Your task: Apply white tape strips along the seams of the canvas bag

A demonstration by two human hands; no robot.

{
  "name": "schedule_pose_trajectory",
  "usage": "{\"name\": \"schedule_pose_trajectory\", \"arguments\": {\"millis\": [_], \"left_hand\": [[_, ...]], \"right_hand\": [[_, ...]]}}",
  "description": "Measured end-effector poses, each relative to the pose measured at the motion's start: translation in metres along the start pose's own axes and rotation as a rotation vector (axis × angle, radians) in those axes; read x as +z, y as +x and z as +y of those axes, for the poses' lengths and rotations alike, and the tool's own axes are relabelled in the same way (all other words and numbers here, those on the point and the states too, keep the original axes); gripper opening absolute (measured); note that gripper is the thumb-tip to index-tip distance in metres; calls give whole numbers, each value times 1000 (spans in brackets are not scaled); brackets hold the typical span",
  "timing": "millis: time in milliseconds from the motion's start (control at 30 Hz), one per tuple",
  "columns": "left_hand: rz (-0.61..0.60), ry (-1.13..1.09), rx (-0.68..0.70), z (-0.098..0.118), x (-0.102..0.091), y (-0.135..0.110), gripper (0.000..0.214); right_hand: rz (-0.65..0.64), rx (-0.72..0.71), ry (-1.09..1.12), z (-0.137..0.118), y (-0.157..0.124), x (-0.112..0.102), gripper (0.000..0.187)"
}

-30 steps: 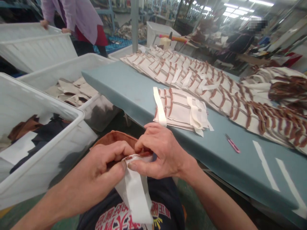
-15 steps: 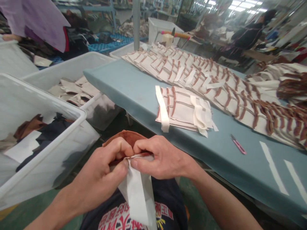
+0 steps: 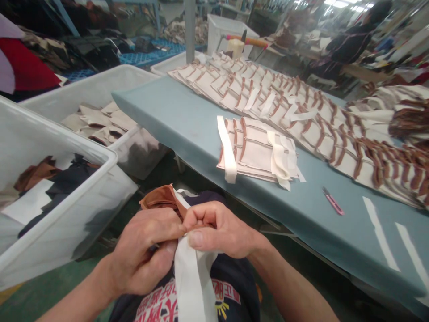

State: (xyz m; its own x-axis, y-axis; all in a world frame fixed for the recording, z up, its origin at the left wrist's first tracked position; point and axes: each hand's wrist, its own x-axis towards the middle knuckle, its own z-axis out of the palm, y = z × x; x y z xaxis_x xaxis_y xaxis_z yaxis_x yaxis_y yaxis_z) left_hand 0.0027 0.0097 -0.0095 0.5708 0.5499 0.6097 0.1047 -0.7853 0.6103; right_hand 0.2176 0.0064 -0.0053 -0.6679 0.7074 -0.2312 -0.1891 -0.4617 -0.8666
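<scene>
Both my hands meet in my lap, below the table's near edge. My left hand (image 3: 144, 252) and my right hand (image 3: 217, 230) are closed, pinching together a brown leather piece (image 3: 161, 197) and a white strip (image 3: 194, 281) that hangs down over my dark printed shirt. The fingertips touch each other at the strip's top end. Part of the brown piece is hidden under my fingers.
A blue-grey table (image 3: 181, 116) carries a small stack of cream pieces with brown straps (image 3: 258, 150), long overlapping rows of the same (image 3: 301, 116), a pink cutter (image 3: 332, 201) and loose white strips (image 3: 380, 232). White plastic bins (image 3: 67, 214) with scraps stand at left.
My hands have dropped lower and closer to my body, and the brown piece has folded up behind my fingers. The person in purple has slid out of view at top left.
</scene>
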Motion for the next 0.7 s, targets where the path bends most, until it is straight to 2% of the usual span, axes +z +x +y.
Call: {"name": "schedule_pose_trajectory", "arguments": {"millis": [67,167,300,400,500,600,700], "left_hand": [[2,81,74,-5,3,-3,24],[82,206,129,-16,12,-7,24],[101,210,179,-23,18,-7,26],[78,167,166,-19,14,-4,26],[43,92,77,-9,6,-3,27],[42,16,-118,0,0,-1,23],[-95,-97,-325,4,-8,9,35]], "right_hand": [[42,-26,95,10,4,4,74],[133,-68,217,23,11,11,76],[177,-75,286,31,13,14,71],[191,-99,251,28,9,13,71],[183,-141,120,18,-1,9,68],[177,-157,-66,3,-13,4,61],[190,-176,-319,-11,-23,1,43]]}}
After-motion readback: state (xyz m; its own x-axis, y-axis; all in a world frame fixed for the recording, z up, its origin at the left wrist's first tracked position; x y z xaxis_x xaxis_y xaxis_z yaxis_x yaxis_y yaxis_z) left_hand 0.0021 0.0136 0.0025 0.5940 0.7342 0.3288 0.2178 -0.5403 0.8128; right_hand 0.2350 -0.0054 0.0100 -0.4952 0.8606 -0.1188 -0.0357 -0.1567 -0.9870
